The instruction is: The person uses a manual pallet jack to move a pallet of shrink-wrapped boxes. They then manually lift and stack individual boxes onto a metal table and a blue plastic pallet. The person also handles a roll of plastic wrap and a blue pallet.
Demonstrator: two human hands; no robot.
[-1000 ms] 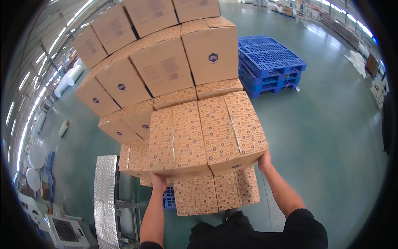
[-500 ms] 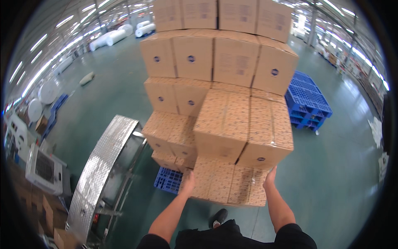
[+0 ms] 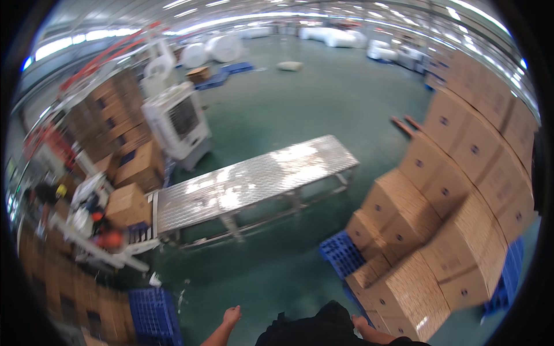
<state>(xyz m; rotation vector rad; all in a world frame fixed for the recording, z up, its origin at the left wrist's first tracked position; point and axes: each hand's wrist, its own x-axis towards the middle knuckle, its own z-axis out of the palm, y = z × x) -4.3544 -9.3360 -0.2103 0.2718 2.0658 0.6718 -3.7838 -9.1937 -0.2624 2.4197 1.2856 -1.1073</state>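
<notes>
My left hand [image 3: 232, 315] is low in the head view, over the floor, its fingers loosely curled with nothing visible in them. My right hand [image 3: 360, 322] is beside my dark clothing, close to the lower boxes; its fingers are too small and blurred to read. To my right, a stepped stack of brown cardboard boxes [image 3: 412, 288] stands on a blue plastic pallet [image 3: 341, 254]. I cannot tell whether my right hand touches the nearest box.
A long metal bench with a shiny patterned top [image 3: 259, 179] lies ahead, ending at a roller conveyor with a cardboard box [image 3: 128, 206]. A white air cooler [image 3: 179, 124] stands behind it. Another blue pallet [image 3: 153, 314] is at lower left. A person [image 3: 46, 196] is at far left.
My view has swung left, bringing the bench and conveyor to the middle and the stack to the right. Both hands have come away from the low front box they held by its sides.
</notes>
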